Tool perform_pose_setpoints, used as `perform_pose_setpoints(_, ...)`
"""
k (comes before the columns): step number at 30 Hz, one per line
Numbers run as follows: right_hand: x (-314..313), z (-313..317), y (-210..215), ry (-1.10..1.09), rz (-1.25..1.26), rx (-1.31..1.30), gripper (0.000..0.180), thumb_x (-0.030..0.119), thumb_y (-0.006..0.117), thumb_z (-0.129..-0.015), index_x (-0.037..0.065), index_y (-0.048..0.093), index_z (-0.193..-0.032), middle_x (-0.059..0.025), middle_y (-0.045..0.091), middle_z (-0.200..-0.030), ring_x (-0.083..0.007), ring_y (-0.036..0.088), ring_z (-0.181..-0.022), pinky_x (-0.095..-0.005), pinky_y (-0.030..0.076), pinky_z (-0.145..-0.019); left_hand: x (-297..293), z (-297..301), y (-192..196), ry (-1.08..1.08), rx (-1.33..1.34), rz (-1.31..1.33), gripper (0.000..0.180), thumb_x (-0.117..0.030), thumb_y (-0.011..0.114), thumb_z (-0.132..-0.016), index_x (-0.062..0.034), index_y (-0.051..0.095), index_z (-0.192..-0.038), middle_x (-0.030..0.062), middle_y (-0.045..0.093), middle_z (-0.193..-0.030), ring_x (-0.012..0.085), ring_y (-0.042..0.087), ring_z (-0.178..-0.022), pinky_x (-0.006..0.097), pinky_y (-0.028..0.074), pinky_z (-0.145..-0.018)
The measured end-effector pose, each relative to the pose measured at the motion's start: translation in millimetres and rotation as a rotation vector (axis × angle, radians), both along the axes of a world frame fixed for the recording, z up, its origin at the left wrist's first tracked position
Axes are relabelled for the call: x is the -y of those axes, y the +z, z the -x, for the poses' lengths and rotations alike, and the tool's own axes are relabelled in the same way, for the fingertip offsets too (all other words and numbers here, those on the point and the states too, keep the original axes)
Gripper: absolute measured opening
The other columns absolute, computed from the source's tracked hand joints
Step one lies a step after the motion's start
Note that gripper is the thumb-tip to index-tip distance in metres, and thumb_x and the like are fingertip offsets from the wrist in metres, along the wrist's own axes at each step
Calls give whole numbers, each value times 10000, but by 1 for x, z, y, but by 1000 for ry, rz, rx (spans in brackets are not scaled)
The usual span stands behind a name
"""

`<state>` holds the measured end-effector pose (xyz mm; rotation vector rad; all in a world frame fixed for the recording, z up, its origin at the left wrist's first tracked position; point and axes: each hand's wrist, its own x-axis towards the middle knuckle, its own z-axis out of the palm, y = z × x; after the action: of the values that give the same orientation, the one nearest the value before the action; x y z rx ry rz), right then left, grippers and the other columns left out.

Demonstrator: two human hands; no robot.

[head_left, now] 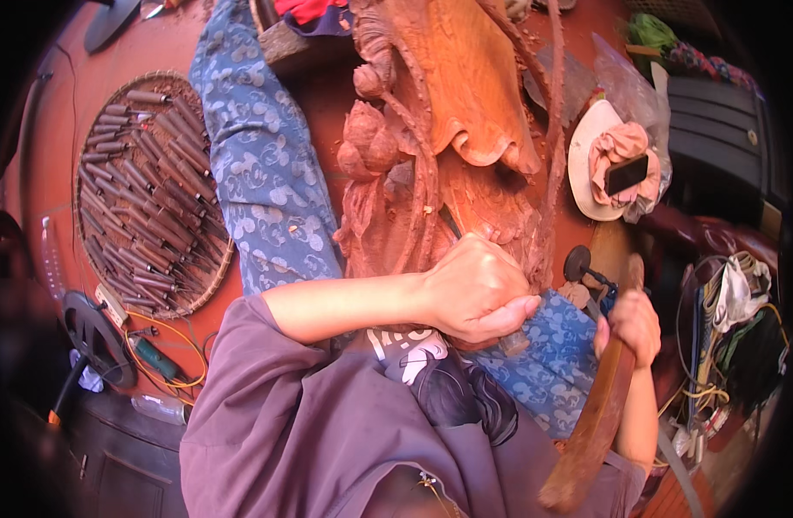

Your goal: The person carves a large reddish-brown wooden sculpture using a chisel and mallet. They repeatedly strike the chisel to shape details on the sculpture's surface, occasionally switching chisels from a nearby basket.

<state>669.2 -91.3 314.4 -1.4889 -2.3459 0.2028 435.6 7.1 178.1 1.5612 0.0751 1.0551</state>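
A large reddish wood carving (478,78) with buds, stems and a smooth curled leaf stands between my knees. My left hand (483,289) is closed in a fist low on the carving, around a chisel that is mostly hidden; a thin dark blade (452,223) shows just beyond the knuckles, against the wood. To the right, my right hand (635,328) is wrapped around a long wooden club (590,427). Its thick end slants down toward my body, and its narrow end sticks up past the fingers. The club is apart from the left fist.
A round woven tray (228,259) full of wooden-handled chisels lies on the red floor at left. Below it are a green power tool (154,358) and an orange cord. At right sit a white hat (586,151) with a phone (627,174) on cloth, and tangled cables (716,337).
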Motion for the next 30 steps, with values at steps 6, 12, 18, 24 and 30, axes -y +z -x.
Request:
perform_pose_setpoints(6,-6,1,8,-80,22,115,254,-70,719,-625,18,515,-748,-107,532,-656,-292,543,-560,-391,478,-571,-9,6,-1,-16,7,8,343,-109,515,-856,-60,377,-545,102,429,-549,309,475,-485,411,365,-453)
perform_pose_setpoints(12,-16,-3,5,-43,5,119,250,-56,723,-621,25,509,-721,-109,526,-649,-291,536,-562,-380,466,-568,-18,13,-1,-47,36,-7,302,-80,499,-832,-57,381,-554,95,419,-549,302,466,-475,404,357,-447)
perform_pose_setpoints(18,-18,-2,5,-92,118,189,241,-41,718,-623,26,508,-719,-111,514,-637,-290,520,-553,-370,431,-547,-16,10,-3,-5,10,-15,290,-123,502,-836,-73,423,-562,74,412,-540,276,478,-473,393,374,-448)
perform_pose_setpoints(24,-14,1,10,-138,146,73,264,-29,740,-647,25,504,-752,-98,515,-636,-281,534,-550,-367,445,-548,10,10,23,-174,107,-88,258,-187,565,-839,-99,502,-605,23,449,-611,221,498,-536,351,403,-477)
perform_pose_setpoints(30,-23,-2,14,-180,202,123,266,-20,751,-660,18,509,-763,-104,521,-641,-278,529,-550,-367,452,-559,10,9,24,-254,11,73,317,-188,602,-817,-49,508,-547,87,494,-555,301,537,-530,419,434,-499)
